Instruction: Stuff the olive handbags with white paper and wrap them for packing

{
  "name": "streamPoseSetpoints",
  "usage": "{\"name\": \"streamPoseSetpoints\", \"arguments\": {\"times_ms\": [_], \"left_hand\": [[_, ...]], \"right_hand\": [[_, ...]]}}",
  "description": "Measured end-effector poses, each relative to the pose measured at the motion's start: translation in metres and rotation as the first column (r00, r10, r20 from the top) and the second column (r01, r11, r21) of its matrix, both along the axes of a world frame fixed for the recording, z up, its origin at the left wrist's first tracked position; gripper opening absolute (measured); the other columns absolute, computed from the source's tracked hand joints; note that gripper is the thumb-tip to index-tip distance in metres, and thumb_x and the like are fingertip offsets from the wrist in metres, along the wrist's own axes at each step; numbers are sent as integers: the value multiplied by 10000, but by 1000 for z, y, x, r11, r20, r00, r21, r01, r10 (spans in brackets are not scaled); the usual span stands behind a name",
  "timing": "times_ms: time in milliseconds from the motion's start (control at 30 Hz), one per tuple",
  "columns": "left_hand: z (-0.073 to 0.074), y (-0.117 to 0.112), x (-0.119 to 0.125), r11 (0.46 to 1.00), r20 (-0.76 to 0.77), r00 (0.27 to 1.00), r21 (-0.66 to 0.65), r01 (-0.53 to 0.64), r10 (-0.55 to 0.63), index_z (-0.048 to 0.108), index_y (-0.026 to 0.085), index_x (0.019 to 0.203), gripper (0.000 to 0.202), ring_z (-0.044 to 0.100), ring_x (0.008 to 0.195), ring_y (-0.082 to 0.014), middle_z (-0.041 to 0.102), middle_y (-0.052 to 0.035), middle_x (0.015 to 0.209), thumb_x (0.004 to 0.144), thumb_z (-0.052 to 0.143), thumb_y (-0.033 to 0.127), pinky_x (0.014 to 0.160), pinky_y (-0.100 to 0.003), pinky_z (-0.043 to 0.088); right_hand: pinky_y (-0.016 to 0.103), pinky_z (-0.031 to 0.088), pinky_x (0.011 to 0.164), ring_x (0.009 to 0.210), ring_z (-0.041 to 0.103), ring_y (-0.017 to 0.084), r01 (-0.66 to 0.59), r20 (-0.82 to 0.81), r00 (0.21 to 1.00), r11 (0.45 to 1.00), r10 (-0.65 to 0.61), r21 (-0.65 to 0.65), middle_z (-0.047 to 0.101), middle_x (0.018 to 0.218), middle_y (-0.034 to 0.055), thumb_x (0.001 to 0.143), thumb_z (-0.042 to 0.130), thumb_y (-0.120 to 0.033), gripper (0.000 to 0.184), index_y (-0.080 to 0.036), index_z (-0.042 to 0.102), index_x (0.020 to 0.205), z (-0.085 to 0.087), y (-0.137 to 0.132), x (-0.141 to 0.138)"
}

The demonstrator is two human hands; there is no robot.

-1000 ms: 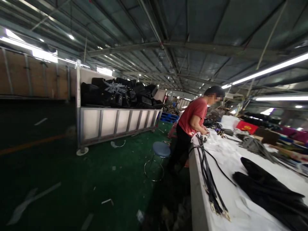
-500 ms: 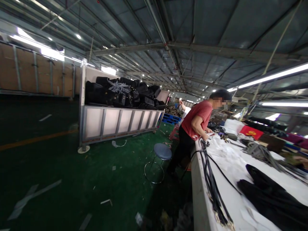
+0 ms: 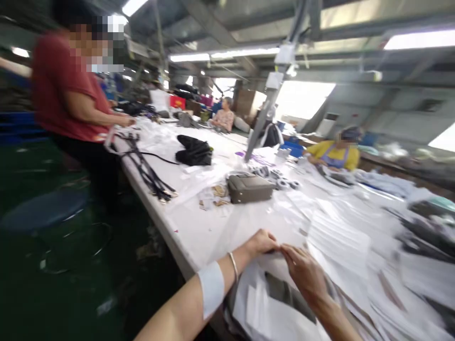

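Note:
My left hand and my right hand meet at the fingertips over the near edge of the table. The fingers of both are closed in a pinch, and blur hides what lies between them. Just below them is an olive-grey bag with white paper on it, partly covered by my forearms. Beyond my hands a finished-looking olive-grey box-shaped bag rests on the table. Small tan pieces lie to its left.
The white table carries black straps, a black cloth piece and white sheets. A person in a red shirt stands at the left edge, by a blue stool. Another in yellow sits across, near a slanted pole.
My view has swung right and down from the aisle and rack to the table. Both my hands, out of sight before, are now in view, together over the bag.

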State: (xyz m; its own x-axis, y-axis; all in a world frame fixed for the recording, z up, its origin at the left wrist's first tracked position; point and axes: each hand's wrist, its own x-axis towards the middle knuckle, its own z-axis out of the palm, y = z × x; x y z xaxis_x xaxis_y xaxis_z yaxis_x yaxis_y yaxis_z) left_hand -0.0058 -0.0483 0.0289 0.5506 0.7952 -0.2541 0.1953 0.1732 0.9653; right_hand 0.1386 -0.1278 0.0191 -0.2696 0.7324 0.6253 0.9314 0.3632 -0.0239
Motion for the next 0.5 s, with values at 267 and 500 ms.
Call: {"name": "streamPoseSetpoints", "arguments": {"times_ms": [267, 500], "left_hand": [[-23, 23, 9, 982, 86, 983, -84, 169, -162, 592, 145, 759, 270, 492, 546, -91, 549, 53, 639, 891, 655, 372, 572, -242, 427], [-25, 20, 5, 980, 221, 969, -137, 143, -110, 606, 150, 834, 429, 544, 638, -107, 622, 35, 683, 591, 812, 437, 648, -244, 405]], "right_hand": [[497, 298, 1155, 1260, 568, 262, 215, 139, 968, 976, -209, -29, 661, 1305, 73, 980, 492, -162, 326, -189, 621, 1279, -8, -24, -8], [563, 231, 1185, 1415, 387, 340, 401, 63, 916, 906, -396, -138, 468, 1485, 177, 906, 616, -318, 572, -88, 487, 1413, -27, -28, -33]]}}
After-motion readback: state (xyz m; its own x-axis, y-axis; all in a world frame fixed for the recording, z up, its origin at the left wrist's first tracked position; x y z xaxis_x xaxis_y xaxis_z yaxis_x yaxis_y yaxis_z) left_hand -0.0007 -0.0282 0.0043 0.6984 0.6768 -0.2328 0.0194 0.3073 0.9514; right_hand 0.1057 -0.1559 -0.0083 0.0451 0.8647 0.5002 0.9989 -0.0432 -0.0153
